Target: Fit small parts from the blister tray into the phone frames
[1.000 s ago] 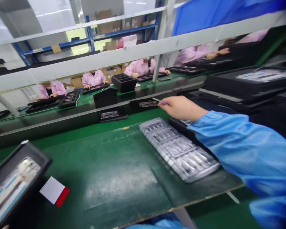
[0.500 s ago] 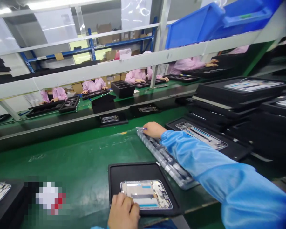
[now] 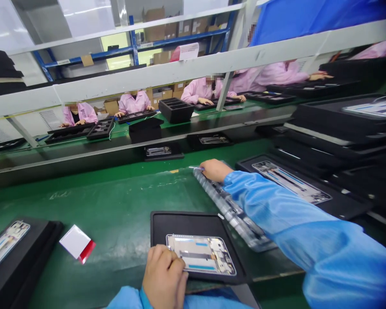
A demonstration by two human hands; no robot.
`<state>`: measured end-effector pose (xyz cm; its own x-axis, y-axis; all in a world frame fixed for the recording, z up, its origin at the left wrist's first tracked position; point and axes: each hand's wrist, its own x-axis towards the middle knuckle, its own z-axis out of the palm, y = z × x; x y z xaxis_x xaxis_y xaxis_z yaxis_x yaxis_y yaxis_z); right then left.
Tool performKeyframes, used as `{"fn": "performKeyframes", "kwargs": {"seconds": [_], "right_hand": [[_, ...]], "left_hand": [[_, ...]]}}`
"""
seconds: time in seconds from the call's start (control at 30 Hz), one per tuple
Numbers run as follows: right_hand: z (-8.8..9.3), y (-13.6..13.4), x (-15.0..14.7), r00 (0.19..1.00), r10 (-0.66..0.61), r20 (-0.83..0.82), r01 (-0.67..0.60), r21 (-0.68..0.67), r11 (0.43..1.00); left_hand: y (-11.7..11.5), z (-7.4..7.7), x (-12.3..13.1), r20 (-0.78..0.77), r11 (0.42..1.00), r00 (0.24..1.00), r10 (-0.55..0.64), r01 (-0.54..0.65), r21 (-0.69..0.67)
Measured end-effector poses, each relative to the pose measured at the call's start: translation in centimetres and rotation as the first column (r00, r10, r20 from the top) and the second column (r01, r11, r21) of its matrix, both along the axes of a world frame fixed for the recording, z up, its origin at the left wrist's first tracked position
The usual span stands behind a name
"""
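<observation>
On a black foam tray (image 3: pixel 186 219) at the near edge of the green bench lies a phone frame (image 3: pixel 201 255) with blue strips and a circuit board. My left hand (image 3: pixel 164 272) rests at its left end, fingers bent together; what they hold, if anything, is hidden. My right hand (image 3: pixel 215 170) reaches to the far end of a clear plastic tray of small dark parts (image 3: pixel 231 212), its fingers closed on a thin tool like tweezers (image 3: pixel 197 168). The clear tray slants beside the black tray, partly under my blue sleeve.
Another phone frame (image 3: pixel 291 182) lies on a black tray at right, before stacked black trays (image 3: pixel 321 128). At left are a black stack (image 3: pixel 35 257) and a white card (image 3: pixel 74 241). People in pink (image 3: pixel 133 103) work beyond the rail (image 3: pixel 116 90).
The view has shifted, so most things appear moved right or up. My left hand looks more curled, and more of its blue sleeve shows. My right hand remains at the clear tray's far end.
</observation>
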<state>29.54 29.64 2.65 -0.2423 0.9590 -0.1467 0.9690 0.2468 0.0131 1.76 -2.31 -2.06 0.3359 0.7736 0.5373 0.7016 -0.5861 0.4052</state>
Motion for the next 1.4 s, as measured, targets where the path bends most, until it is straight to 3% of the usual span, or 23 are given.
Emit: {"fn": "performKeyframes", "kwargs": {"seconds": [0.13, 0.3, 0.57, 0.67, 0.73, 0.77, 0.83, 0.9, 1.0, 1.1, 1.17, 1.23, 1.27, 1.33, 1.4], "right_hand": [[0.0, 0.2, -0.6, 1.000, -0.027, -0.015, 0.027, 0.015, 1.000], [0.7, -0.2, -0.2, 0.995, -0.021, -0.101, 0.031, 0.094, 0.995], [3.4, -1.9, 1.4, 0.915, -0.090, -0.394, 0.188, 0.217, 0.958], [5.0, -3.9, 1.4, 0.857, -0.089, -0.507, 0.221, 0.207, 0.953], [5.9, -6.8, 0.7, 0.796, -0.073, -0.602, 0.193, 0.138, 0.971], [6.1, -8.7, 0.0, 0.744, -0.068, -0.665, 0.152, 0.068, 0.986], [6.2, -13.5, -2.0, 0.546, -0.117, -0.829, -0.027, -0.157, 0.987], [5.7, -18.5, -4.3, 0.425, -0.244, -0.872, -0.216, -0.359, 0.908], [4.1, -24.4, -7.1, 0.362, -0.395, -0.844, -0.400, -0.523, 0.753], [1.8, -27.1, -8.4, 0.304, -0.516, -0.801, -0.479, -0.597, 0.644], [0.5, -27.6, -8.6, 0.286, -0.550, -0.785, -0.481, -0.614, 0.626], [-0.2, -27.7, -8.4, 0.295, -0.523, -0.799, -0.467, -0.599, 0.651], [-0.4, -27.8, -8.2, 0.313, -0.480, -0.820, -0.442, -0.573, 0.690], [-0.4, -28.2, -7.8, 0.385, -0.312, -0.869, -0.352, -0.450, 0.821], [-0.3, -28.8, -7.3, 0.484, -0.047, -0.874, -0.273, -0.202, 0.941]], "left_hand": [[-0.2, 1.4, -0.5, 0.014, 0.999, 1.000, 0.028, -0.028, -0.016], [-0.2, 1.7, -1.2, 0.060, 0.995, 0.996, 0.060, -0.054, -0.088], [1.4, 3.2, -1.5, 0.308, 0.979, 0.949, 0.063, 0.002, -0.206], [2.6, 4.3, -1.7, 0.371, 0.969, 0.924, 0.093, 0.001, -0.247], [3.4, 4.8, -1.9, 0.403, 0.962, 0.909, 0.112, 0.003, -0.274], [3.6, 4.9, -1.9, 0.416, 0.959, 0.903, 0.109, 0.014, -0.282], [3.8, 4.9, -1.9, 0.437, 0.959, 0.896, 0.075, 0.055, -0.277], [3.5, 4.5, -1.7, 0.442, 0.960, 0.897, -0.004, 0.127, -0.249], [2.5, 3.3, -1.3, 0.429, 0.941, 0.888, -0.165, 0.272, -0.201], [1.3, 2.1, -1.0, 0.386, 0.920, 0.889, -0.247, 0.341, -0.195], [0.7, 1.6, -1.0, 0.347, 0.920, 0.904, -0.251, 0.335, -0.205], [0.4, 1.4, -1.0, 0.307, 0.928, 0.921, -0.241, 0.311, -0.205], [0.3, 1.3, -1.0, 0.287, 0.934, 0.930, -0.231, 0.294, -0.201], [0.2, 1.2, -1.0, 0.251, 0.948, 0.947, -0.201, 0.253, -0.194], [0.1, 1.1, -0.8, 0.226, 0.958, 0.960, -0.168, 0.213, -0.194]]}}
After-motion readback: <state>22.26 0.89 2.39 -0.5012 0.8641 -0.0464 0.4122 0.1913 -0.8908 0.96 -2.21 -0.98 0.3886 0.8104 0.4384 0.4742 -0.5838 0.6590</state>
